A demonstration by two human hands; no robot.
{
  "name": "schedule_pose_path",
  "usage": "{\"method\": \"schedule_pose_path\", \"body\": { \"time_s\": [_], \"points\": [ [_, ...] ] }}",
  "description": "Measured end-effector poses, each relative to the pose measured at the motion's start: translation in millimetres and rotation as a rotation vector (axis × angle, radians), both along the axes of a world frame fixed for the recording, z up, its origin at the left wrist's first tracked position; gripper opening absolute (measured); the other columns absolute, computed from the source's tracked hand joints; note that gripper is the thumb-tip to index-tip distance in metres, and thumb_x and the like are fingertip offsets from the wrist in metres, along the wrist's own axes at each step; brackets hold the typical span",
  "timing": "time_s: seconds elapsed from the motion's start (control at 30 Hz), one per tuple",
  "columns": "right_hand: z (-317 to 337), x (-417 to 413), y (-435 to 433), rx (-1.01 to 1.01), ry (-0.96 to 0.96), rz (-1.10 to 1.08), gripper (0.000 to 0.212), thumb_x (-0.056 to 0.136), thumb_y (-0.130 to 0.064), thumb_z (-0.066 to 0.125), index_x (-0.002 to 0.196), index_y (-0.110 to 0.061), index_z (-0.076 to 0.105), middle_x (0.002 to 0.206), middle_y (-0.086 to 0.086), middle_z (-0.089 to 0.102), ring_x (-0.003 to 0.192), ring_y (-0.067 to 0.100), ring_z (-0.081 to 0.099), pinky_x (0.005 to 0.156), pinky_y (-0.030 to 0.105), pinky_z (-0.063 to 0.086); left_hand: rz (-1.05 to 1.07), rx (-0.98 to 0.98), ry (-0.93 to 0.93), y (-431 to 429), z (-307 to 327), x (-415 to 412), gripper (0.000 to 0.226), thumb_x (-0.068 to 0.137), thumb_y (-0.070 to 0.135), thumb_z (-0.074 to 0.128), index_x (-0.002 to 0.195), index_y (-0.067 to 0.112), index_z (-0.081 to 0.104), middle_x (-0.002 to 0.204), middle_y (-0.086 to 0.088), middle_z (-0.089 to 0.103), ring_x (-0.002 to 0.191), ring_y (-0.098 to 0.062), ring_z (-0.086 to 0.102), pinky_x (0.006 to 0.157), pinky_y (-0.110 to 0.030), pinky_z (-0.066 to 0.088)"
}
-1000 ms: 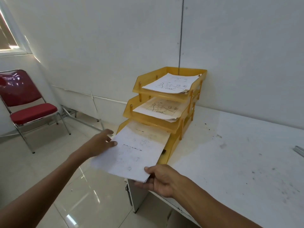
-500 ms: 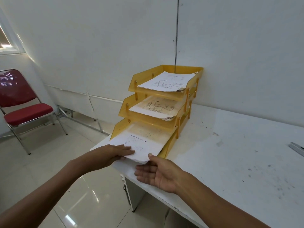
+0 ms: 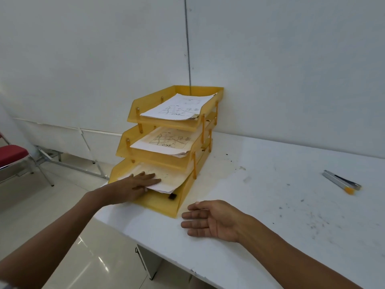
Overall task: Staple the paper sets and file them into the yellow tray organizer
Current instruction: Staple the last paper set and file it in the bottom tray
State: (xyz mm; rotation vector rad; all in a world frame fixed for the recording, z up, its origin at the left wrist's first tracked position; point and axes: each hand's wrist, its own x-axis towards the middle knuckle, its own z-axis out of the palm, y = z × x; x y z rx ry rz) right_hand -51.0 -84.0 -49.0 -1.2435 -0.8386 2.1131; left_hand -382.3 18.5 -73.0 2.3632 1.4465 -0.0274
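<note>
A yellow three-tier tray organizer stands at the left end of the white table, against the wall. Its top tier holds a paper set, and the middle tier holds another paper set. A third paper set lies in the bottom tier, its near edge sticking out a little. My left hand lies flat on this bottom set, fingers straight. My right hand is open and empty, just above the table in front of the organizer's right corner.
A stapler lies on the white table at the far right. The table's left edge runs just beside the organizer. A red chair stands on the tiled floor at the left.
The paper set has slid into the bottom tier under my left hand. My right hand has let go of it and drawn back to the right, empty.
</note>
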Motion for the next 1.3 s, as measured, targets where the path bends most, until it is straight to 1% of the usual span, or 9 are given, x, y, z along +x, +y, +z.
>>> {"method": "schedule_pose_path", "body": {
  "time_s": [0.1, 0.33, 0.6, 0.73, 0.8, 0.83, 0.9, 1.07, 1.3],
  "points": [
    [-1.9, 5.7, 2.4, 0.003, 0.014, -0.023, 0.03, 0.102, -0.014, 0.048, 0.125, 0.002, 0.057, 0.115, 0.02, 0.072, 0.1, 0.036, 0.073, 0.084, 0.047, 0.06, 0.022, -0.019, 0.031, 2.7, -2.0, 9.5, 0.05, 0.108, 0.044, 0.034, 0.152, 0.06, 0.017, 0.166, 0.023, 0.003, 0.158, -0.017, -0.005, 0.127, -0.045, -0.007],
    [-5.7, 1.1, 2.3, 0.127, -0.071, -0.005, 0.027, 0.103, -0.013, 0.045, 0.124, -0.004, 0.058, 0.117, 0.019, 0.07, 0.095, 0.036, 0.074, 0.081, 0.048, 0.061, 0.093, 0.032, 0.03, -6.4, -3.0, 26.1, 0.046, 0.109, 0.046, 0.028, 0.151, 0.062, 0.018, 0.171, 0.01, 0.003, 0.159, -0.019, -0.006, 0.126, -0.048, -0.01],
    [-4.5, -6.5, -1.4, 0.244, -0.187, 0.013, 0.024, 0.102, -0.013, 0.046, 0.119, -0.007, 0.062, 0.113, 0.016, 0.072, 0.09, 0.033, 0.075, 0.081, 0.05, 0.061, 0.082, 0.071, 0.155, -22.2, -4.5, 34.7, 0.05, 0.108, 0.051, 0.011, 0.155, 0.055, -0.006, 0.17, 0.006, -0.014, 0.157, -0.025, -0.015, 0.124, -0.051, -0.013],
    [-1.3, -1.8, -4.6, 0.312, -0.236, 0.003, 0.023, 0.102, -0.015, 0.047, 0.116, -0.009, 0.065, 0.111, 0.013, 0.073, 0.089, 0.032, 0.076, 0.078, 0.048, 0.062, 0.135, 0.038, 0.033, -30.4, 12.1, 36.6, 0.054, 0.108, 0.048, 0.033, 0.157, 0.054, 0.011, 0.172, 0.005, 0.002, 0.159, -0.025, -0.004, 0.126, -0.055, -0.003],
    [1.1, 9.2, -4.0, 0.41, -0.303, -0.034, 0.022, 0.103, -0.017, 0.047, 0.112, -0.012, 0.067, 0.108, 0.009, 0.074, 0.088, 0.03, 0.075, 0.076, 0.045, 0.063, 0.129, 0.16, -0.106, -42.2, 25.1, 40.7, 0.048, 0.105, 0.034, 0.05, 0.146, 0.056, 0.037, 0.164, 0.009, 0.035, 0.154, -0.02, 0.028, 0.125, -0.048, 0.026],
    [2.4, 16.6, -2.8, 0.466, -0.342, -0.051, 0.022, 0.103, -0.018, 0.047, 0.11, -0.013, 0.067, 0.106, 0.007, 0.074, 0.088, 0.028, 0.075, 0.075, 0.042, 0.063, 0.113, 0.243, -0.177, -50.5, 33.2, 45.1, 0.042, 0.104, 0.028, 0.055, 0.135, 0.056, 0.049, 0.15, 0.014, 0.054, 0.141, -0.013, 0.049, 0.115, -0.041, 0.042],
    [5.0, 37.5, 1.1, 0.553, -0.417, -0.085, 0.022, 0.103, -0.018, 0.046, 0.107, -0.015, 0.067, 0.105, 0.006, 0.074, 0.086, 0.024, 0.073, 0.071, 0.037, 0.059, 0.083, 0.347, -0.329, -67.3, 51.7, 64.5, 0.035, 0.102, 0.02, 0.059, 0.121, 0.049, 0.062, 0.118, 0.023, 0.073, 0.109, 0.0, 0.068, 0.092, -0.027, 0.057],
    [4.7, 119.5, 10.5, 0.625, -0.614, -0.204, 0.022, 0.102, -0.018, 0.044, 0.107, -0.016, 0.066, 0.103, 0.001, 0.073, 0.082, 0.014, 0.066, 0.068, 0.03, 0.054, -0.028, 0.347, -0.584, -85.6, 82.6, 146.7, 0.029, 0.096, 0.012, 0.066, 0.114, 0.033, 0.072, 0.095, 0.023, 0.077, 0.088, 0.001, 0.072, 0.068, -0.007, 0.05],
    [11.0, 277.3, -11.1, 0.602, -0.898, -0.522, 0.025, 0.097, -0.009, 0.042, 0.103, -0.016, 0.066, 0.098, 0.001, 0.075, 0.081, 0.016, 0.062, 0.068, 0.03, 0.047, -0.136, 0.125, -0.713, -54.9, 66.2, 314.3, 0.01, 0.097, 0.021, 0.068, 0.096, 0.03, 0.071, 0.09, 0.013, 0.077, 0.085, -0.006, 0.073, 0.073, -0.02, 0.056]
  ]
}}
